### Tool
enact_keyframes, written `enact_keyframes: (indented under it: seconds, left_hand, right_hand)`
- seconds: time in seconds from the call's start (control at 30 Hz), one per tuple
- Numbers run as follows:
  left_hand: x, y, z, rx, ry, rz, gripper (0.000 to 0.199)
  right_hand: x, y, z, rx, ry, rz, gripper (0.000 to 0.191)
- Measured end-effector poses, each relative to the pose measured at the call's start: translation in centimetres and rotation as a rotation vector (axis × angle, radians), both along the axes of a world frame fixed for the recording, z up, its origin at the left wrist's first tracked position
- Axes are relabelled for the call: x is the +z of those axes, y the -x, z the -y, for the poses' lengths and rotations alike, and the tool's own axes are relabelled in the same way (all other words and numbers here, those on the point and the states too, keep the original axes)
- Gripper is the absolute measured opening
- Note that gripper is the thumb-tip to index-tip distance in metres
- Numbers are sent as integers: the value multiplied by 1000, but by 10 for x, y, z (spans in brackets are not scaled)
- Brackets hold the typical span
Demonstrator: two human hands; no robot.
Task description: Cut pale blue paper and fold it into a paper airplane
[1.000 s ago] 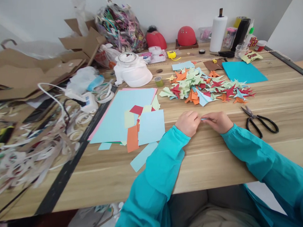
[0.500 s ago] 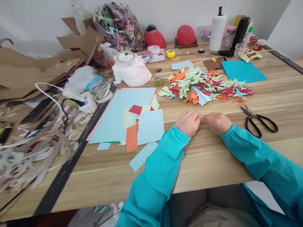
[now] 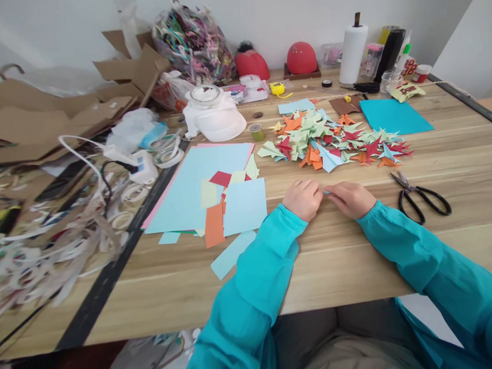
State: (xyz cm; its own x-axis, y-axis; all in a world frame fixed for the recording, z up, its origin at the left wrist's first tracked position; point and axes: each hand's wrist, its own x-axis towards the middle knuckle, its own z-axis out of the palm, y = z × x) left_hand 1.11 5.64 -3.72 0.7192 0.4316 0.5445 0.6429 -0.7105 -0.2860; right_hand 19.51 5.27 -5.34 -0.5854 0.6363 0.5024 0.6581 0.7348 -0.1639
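Between my two hands a small piece of light blue paper [image 3: 326, 192] shows, mostly hidden by the fingers. My left hand [image 3: 304, 199] is closed in a pinch at its left side. From the right, my right hand [image 3: 352, 198] pinches the same piece, with thumb and fingers pressed together. Just beyond them lies a pile of folded paper shapes [image 3: 308, 129] in green, orange, red and blue. Left of my left hand are a light blue square sheet [image 3: 244, 206], an orange strip [image 3: 214, 225] and large stacked sheets [image 3: 177, 192]. Black-handled scissors [image 3: 422, 194] lie open at the right.
A pale blue strip [image 3: 232, 255] lies beside my left sleeve. Farther back are a green tape roll [image 3: 256, 132], a cloth-wrapped jar [image 3: 215, 118] and a turquoise sheet [image 3: 396, 116]. Cords and white strips [image 3: 26, 262] clutter the left, below a cardboard box [image 3: 37, 116].
My hands have shifted slightly, with the fingertips a little farther apart and slightly more of the blue paper showing. The things on the table stay where they were.
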Motion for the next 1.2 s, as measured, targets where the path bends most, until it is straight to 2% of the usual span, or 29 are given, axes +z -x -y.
enact_keyframes:
  seconds: [0.23,0.33,0.43,0.5,0.63,0.7,0.8,0.93,1.07,1.2]
  left_hand:
    - [1,-2,3,5,166,81,23]
    - [2,-2,3,-5,229,115,27]
    - [-1,-2,1,-26,296,187,30]
    - [-3,-2,0,-51,387,344,29]
    - [-6,-8,2,-84,678,733,22]
    - [-6,-11,4,-68,829,869,21]
    - [-5,-14,6,-35,1009,1015,23]
    - [-3,-15,7,-32,1196,1092,30]
    - [0,-18,9,-74,1317,1153,32]
    - [3,-21,12,-59,1415,1243,32]
  right_hand:
    - [-1,-1,-2,27,-23,-55,25]
    - [0,1,-1,24,14,-99,25]
    - [0,3,1,15,126,-232,22]
    - [1,5,1,-16,278,-411,18]
    - [4,6,-1,13,684,-823,24]
    - [8,6,-1,51,800,-927,25]
    - [13,7,-1,50,854,-991,25]
    - [16,8,1,61,881,-1038,25]
    - [16,9,2,92,937,-1051,24]
    - [19,8,3,104,953,-1055,25]
